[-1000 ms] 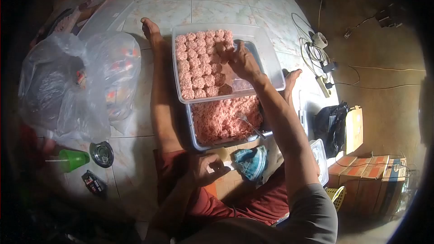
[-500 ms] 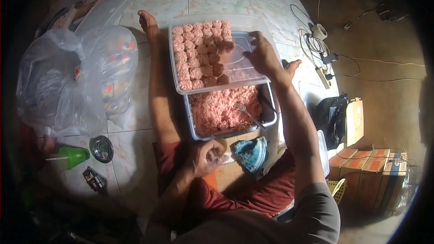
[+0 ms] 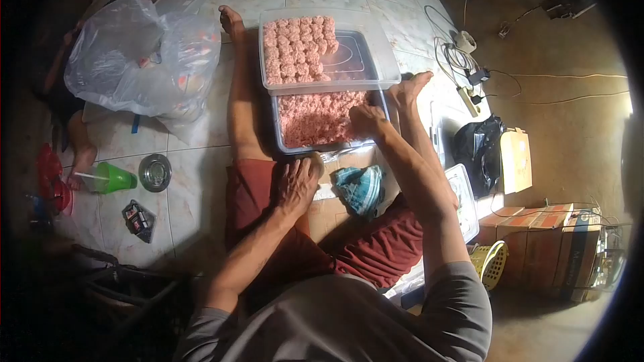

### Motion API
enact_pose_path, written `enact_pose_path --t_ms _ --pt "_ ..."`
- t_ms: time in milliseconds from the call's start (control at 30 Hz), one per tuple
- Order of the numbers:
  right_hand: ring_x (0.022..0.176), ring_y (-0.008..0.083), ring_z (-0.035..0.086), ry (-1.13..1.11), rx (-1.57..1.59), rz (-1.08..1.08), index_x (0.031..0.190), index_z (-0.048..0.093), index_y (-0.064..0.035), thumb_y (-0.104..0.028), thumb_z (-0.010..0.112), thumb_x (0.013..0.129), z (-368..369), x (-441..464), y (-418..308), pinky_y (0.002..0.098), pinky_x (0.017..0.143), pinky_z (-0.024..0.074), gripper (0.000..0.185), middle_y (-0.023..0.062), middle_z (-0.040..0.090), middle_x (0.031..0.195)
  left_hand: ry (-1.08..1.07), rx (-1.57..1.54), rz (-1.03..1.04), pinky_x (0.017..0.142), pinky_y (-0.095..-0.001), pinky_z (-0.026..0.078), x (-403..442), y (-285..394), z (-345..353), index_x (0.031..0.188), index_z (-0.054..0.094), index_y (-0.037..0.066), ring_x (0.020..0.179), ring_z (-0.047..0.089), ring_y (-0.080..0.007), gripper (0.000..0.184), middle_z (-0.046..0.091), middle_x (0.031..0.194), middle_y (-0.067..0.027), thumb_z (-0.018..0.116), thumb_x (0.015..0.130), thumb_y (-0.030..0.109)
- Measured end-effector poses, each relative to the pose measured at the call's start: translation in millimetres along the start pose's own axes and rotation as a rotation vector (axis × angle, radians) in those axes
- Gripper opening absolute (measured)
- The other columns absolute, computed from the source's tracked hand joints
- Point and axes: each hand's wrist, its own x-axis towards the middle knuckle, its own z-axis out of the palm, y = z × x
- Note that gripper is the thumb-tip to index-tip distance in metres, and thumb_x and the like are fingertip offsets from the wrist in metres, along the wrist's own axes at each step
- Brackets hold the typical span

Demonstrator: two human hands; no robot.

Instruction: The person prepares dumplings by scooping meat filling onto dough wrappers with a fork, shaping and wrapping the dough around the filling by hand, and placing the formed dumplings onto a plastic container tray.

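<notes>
My right hand [image 3: 367,121] is closed at the right side of a dark-rimmed tub [image 3: 276,129] of pink minced meat [image 3: 315,119]; what its fingers hold is hidden. Across the tub's far part rests a clear plastic container [image 3: 379,60], with rows of meatballs [image 3: 293,50] on its left side. My left hand [image 3: 300,181] is near the tub's front edge, its fingers curled against a small, round, yellowish thing [image 3: 316,162] that I cannot make out. A blue-green checked cloth [image 3: 360,190] lies between my hands, on cardboard.
Plastic bags [image 3: 134,53], a green cup [image 3: 115,177] and a metal dish [image 3: 155,172] are on the left. At the right are cables [image 3: 456,60], a black bag [image 3: 478,151], cardboard boxes [image 3: 537,241] and a yellow basket [image 3: 488,263]. Part of another person shows at the far left.
My right hand has moved from the clear container down to the meat tub and closed. The fork seen there before is no longer visible. My left hand has turned knuckles-up. The view has shifted.
</notes>
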Motion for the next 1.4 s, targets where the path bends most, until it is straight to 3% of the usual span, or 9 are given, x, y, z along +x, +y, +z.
enact_pose_path --t_ms 100,133,167,233,667,767,833,1100,1400 --pt "0.093 0.0369 0.072 0.031 0.006 0.201 0.099 0.068 -0.0054 -0.02 0.047 0.099 -54 -20 -18 0.0495 0.079 0.0558 0.025 0.0204 0.073 0.099 0.258 -0.744 0.05 0.113 -0.0518 0.04 -6 3 -47 0.148 0.048 0.006 0.138 0.046 -0.0389 0.079 0.051 0.146 -0.0222 0.075 0.089 0.05" --pt "0.093 0.0373 0.072 0.036 0.012 0.267 0.1 0.067 -0.0059 -0.018 0.044 0.099 -76 -30 -27 0.0498 0.079 0.0556 0.026 0.0208 0.073 0.101 0.102 -1.382 -0.014 0.119 -0.0517 0.033 -8 -1 -40 0.161 0.029 0.011 0.144 0.041 -0.0367 0.107 0.043 0.155 -0.023 0.065 0.084 0.075" --pt "0.093 0.0404 0.07 0.263 0.172 0.147 0.099 0.064 -0.0022 -0.014 0.048 0.098 -86 -51 -33 0.0506 0.078 0.0544 0.02 0.0234 0.071 0.1 0.098 -1.38 -0.021 0.119 -0.0517 0.033 -11 2 -54 0.161 0.029 0.011 0.144 0.041 -0.0367 0.107 0.043 0.155 -0.023 0.065 0.084 0.075" --pt "0.092 0.0435 0.069 0.467 0.308 -0.012 0.098 0.062 0.0016 -0.011 0.052 0.097 -98 -85 -52 0.0513 0.077 0.0533 0.016 0.026 0.07 0.099 -0.044 -2.421 -0.028 0.122 -0.0503 0.029 -8 13 -105 0.166 0.01 0.017 0.147 0.036 -0.0371 0.118 0.033 0.16 -0.0269 0.045 0.082 0.091" --pt "0.078 0.0339 0.066 0.515 1.037 0.262 0.099 0.065 0.0027 -0.002 0.068 0.091 -59 -187 -171 0.0405 0.07 0.0509 0.01 0.0207 0.065 0.086 -0.015 -2.398 0.008 0.117 -0.048 0.033 8 13 -115 0.167 0.006 0.028 0.146 0.036 -0.0379 0.122 0.018 0.165 -0.0305 0.037 0.073 0.1" --pt "0.079 0.0352 0.067 0.509 1.069 0.262 0.1 0.065 0.0029 -0.001 0.068 0.091 -57 -188 -176 0.0413 0.07 0.0513 0.01 0.0213 0.065 0.086 0.027 -2.457 -0.047 0.12 -0.0511 0.028 9 18 -120 0.167 0.007 0.02 0.149 0.031 -0.0395 0.124 0.017 0.166 -0.0299 0.04 0.076 0.097" --pt "0.065 0.0174 0.054 0.697 0.99 0.161 0.101 0.064 0.0009 0.0 0.068 0.093 -47 -184 -173 0.0307 0.06 0.0448 0.009 0.0094 0.057 0.077 -0.08 -2.867 -0.179 0.123 -0.0556 0.022 7 16 -119 0.165 0.009 0.008 0.151 0.027 -0.0416 0.121 0.016 0.166 -0.0299 0.043 0.083 0.089" --pt "0.086 0.0326 0.064 0.698 0.841 -0.097 0.101 0.064 0.0005 0.01 0.063 0.086 -34 -173 -148 0.0396 0.072 0.0519 0.018 0.0152 0.06 0.095 -0.181 -2.975 -0.228 0.123 -0.0634 0.014 3 17 -112 0.162 0.012 -0.004 0.152 0.023 -0.0423 0.114 0.02 0.165 -0.0302 0.026 0.09 0.084" --pt "0.088 0.0382 0.063 0.679 0.595 0.122 0.105 0.069 -0.002 0.004 0.066 0.085 5 -160 -151 0.0441 0.077 0.0528 0.021 0.0176 0.058 0.096 -0.226 -2.869 -0.128 0.12 -0.0562 0.027 -6 21 -88 0.159 0.022 -0.005 0.143 0.04 -0.0374 0.114 0.037 0.158 -0.0253 0.027 0.091 0.086"
